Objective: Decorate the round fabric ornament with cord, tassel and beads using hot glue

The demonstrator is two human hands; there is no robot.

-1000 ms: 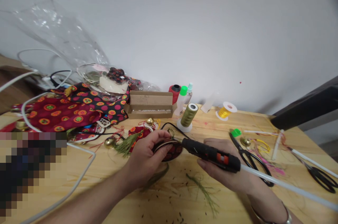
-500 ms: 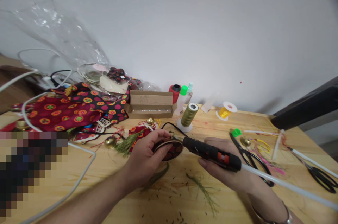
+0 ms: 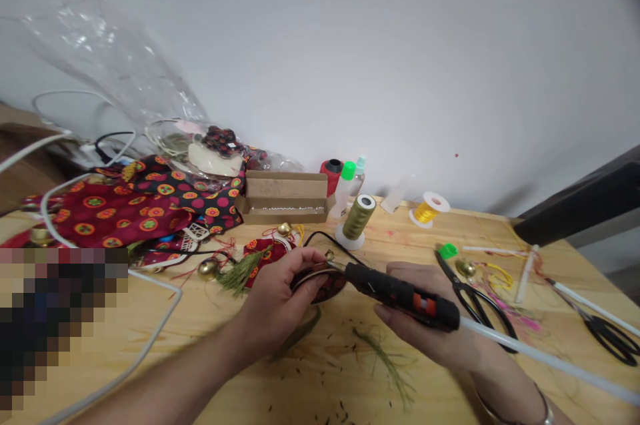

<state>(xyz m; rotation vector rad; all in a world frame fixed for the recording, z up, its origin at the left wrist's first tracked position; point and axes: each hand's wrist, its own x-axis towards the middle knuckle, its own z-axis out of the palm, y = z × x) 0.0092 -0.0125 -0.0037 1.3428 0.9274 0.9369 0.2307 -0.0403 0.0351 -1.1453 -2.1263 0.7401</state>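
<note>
Presumably light and stiff, the patterned disc (image 3: 334, 289) suits the rim pinch of my left hand (image 3: 277, 295); just right of it, my right hand (image 3: 443, 347) grasps the glue gun (image 3: 397, 293).

Both forearms (image 3: 210, 359) bare, R one w/ slim, shiny silver-col. metal bangle (image 3: 547, 410) behind R hand (image 3: 433, 343).

A clear plastic bag (image 3: 117, 61) is seen at upper left; an open cardboard box (image 3: 286, 186) is set near the centre, a yellow spool (image 3: 426, 213) right of centre.
</note>
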